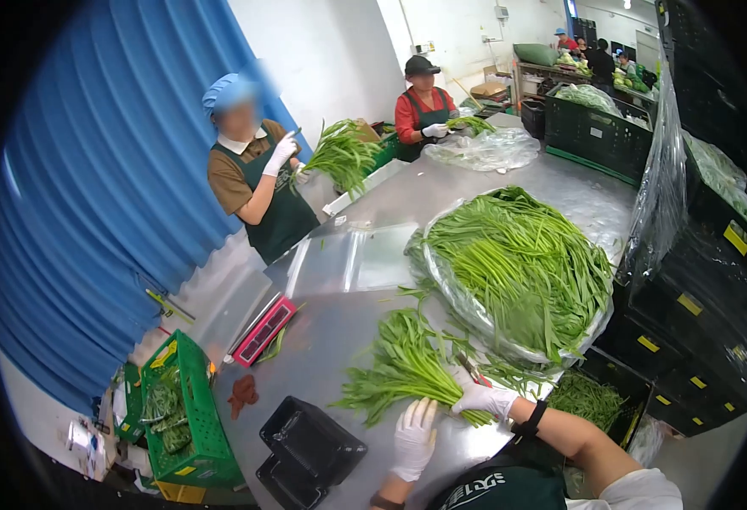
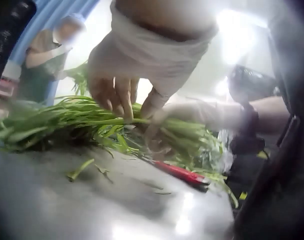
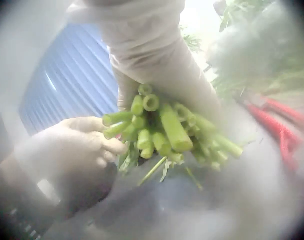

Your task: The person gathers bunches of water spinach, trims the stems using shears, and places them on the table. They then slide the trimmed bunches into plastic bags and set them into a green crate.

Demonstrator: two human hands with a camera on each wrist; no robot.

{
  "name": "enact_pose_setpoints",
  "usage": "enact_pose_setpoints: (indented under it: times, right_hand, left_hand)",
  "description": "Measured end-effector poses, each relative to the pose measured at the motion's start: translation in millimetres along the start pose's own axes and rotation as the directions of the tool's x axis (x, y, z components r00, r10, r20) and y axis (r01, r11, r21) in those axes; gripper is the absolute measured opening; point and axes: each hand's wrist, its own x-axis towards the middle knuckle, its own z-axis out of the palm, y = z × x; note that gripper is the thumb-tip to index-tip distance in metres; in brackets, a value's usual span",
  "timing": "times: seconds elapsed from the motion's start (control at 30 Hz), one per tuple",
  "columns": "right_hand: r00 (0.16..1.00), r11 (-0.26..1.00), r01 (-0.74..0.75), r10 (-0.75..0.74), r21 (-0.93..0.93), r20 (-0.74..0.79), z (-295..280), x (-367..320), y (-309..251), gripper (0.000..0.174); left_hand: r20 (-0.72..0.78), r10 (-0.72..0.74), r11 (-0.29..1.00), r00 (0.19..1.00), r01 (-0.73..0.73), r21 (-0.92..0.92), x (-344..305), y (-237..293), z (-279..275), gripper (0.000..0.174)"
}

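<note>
A bundle of long green stalks lies on the steel table, leaves fanned to the left. My gloved right hand grips it near the cut ends, fingers wrapped round the stems. My gloved left hand is flat with its fingers straight and touches the bundle's stem end from the near side. In the left wrist view its fingertips rest on the stalks. A red-handled tool lies on the table beside the bundle.
A large heap of loose greens sits on plastic at the right. Black trays lie near my left hand, with a red-fronted scale and a green crate further left. Two workers stand opposite; black crates are stacked right.
</note>
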Motion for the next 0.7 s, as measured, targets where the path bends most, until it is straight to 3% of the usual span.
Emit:
enact_pose_setpoints:
  times: [0.03, 0.07, 0.13, 0.17, 0.2, 0.23, 0.27, 0.3, 0.33, 0.37, 0.4, 0.43, 0.47, 0.5, 0.53, 0.57, 0.6, 0.67, 0.7]
  right_hand:
    - [0.999, 0.993, 0.003, 0.002, -0.116, 0.040, -4.3, -23.7, -35.4, 0.038]
    - [0.999, 0.994, -0.005, 0.008, -0.110, 0.031, -4.4, -34.1, -47.6, 0.038]
    - [0.930, 0.934, -0.010, 0.141, -0.358, 0.341, -4.3, -50.2, -64.5, 0.046]
    - [0.928, 0.947, 0.078, 0.045, -0.311, 0.370, -2.1, -70.6, -81.9, 0.042]
    - [0.932, 0.951, 0.071, 0.044, -0.301, 0.360, -5.3, -77.0, -84.3, 0.042]
    - [0.876, 0.978, 0.037, 0.067, -0.205, 0.477, -8.2, -82.2, -85.1, 0.041]
    - [0.804, 0.994, -0.008, 0.073, -0.112, 0.590, -11.7, -87.2, -88.2, 0.040]
    - [0.777, 0.994, -0.018, 0.084, -0.111, 0.623, -17.9, -92.0, -93.8, 0.038]
    - [0.779, 0.994, -0.019, 0.082, -0.108, 0.621, -29.2, -79.8, -24.4, 0.038]
    - [0.877, 1.000, 0.000, 0.000, -0.001, 0.480, -44.9, -57.4, 25.2, 0.042]
    - [0.946, 0.994, 0.039, -0.070, 0.103, 0.315, -36.9, -6.9, 37.6, 0.047]
    - [0.995, 0.988, 0.096, -0.100, -0.125, -0.029, -44.2, -26.1, 0.6, 0.047]
    - [0.913, 0.934, 0.066, -0.198, -0.350, -0.356, -52.2, -47.8, -42.7, 0.048]
    - [0.847, 0.788, -0.029, -0.307, -0.615, -0.434, -50.0, -31.9, -12.8, 0.035]
    - [0.845, 0.795, -0.024, -0.309, -0.606, -0.438, -41.6, -28.5, 2.7, 0.035]
    - [0.814, 0.671, -0.091, -0.375, -0.736, -0.443, -32.9, -25.8, 14.4, 0.029]
    - [0.784, 0.523, -0.169, -0.442, -0.835, -0.436, -26.0, -22.7, 25.0, 0.023]
    - [0.739, 0.662, -0.110, -0.445, -0.742, -0.507, -18.5, -20.7, 36.2, 0.021]
    - [0.723, 0.767, -0.068, -0.402, -0.638, -0.561, -17.3, -24.2, 41.2, 0.022]
  left_hand:
    - [0.020, 0.194, 0.973, 0.981, -0.195, 0.122, 7.8, 3.8, -4.9, 0.067]
    - [0.060, 0.376, 0.895, 0.925, -0.379, 0.236, 14.7, 7.8, -9.2, 0.068]
    - [0.093, 0.449, 0.861, 0.889, -0.458, 0.223, 26.6, 15.4, -17.5, 0.067]
    - [0.127, 0.517, 0.810, 0.847, -0.532, 0.248, 30.8, 17.6, -20.7, 0.062]
    - [0.163, 0.582, 0.751, 0.797, -0.603, 0.268, 34.7, 20.9, -23.5, 0.058]
    - [0.178, 0.592, 0.758, 0.786, -0.618, 0.208, 37.8, 25.4, -26.7, 0.047]
    - [0.184, 0.599, 0.753, 0.779, -0.627, 0.201, 37.0, 26.7, -25.9, 0.047]
    - [0.314, 0.479, 0.830, 0.820, -0.539, 0.143, 35.1, 27.5, -24.6, 0.042]
    - [0.442, 0.348, 0.895, 0.827, -0.433, 0.105, 34.5, 28.7, -24.0, 0.038]
    - [0.444, 0.349, 0.894, 0.826, -0.434, 0.106, 36.0, 27.5, -27.8, 0.038]
    - [0.295, 0.313, 0.947, 0.903, -0.322, -0.021, 38.8, 23.3, -35.7, 0.033]
    - [0.151, 0.247, 0.961, 0.957, -0.223, -0.163, 42.6, 20.3, -43.8, 0.029]
    - [0.154, 0.255, 0.960, 0.955, -0.231, -0.156, 46.6, 20.5, -51.1, 0.029]
    - [0.160, 0.142, 0.967, 0.977, -0.102, -0.234, 49.3, 22.4, -59.0, 0.026]
    - [0.177, 0.027, 0.951, 0.984, 0.029, -0.307, 51.6, 25.1, -66.8, 0.023]
    - [0.186, 0.000, 0.903, 0.983, 0.080, -0.422, 56.3, 29.2, -74.1, 0.020]
    - [0.187, 0.007, 0.908, 0.982, 0.072, -0.412, 57.8, 25.7, -71.9, 0.020]
    - [0.421, -0.206, 0.635, 0.884, 0.448, -0.630, 62.5, 16.2, -61.6, 0.024]
    - [0.476, -0.213, 0.480, 0.853, 0.516, -0.710, 64.9, 17.2, -57.8, 0.025]
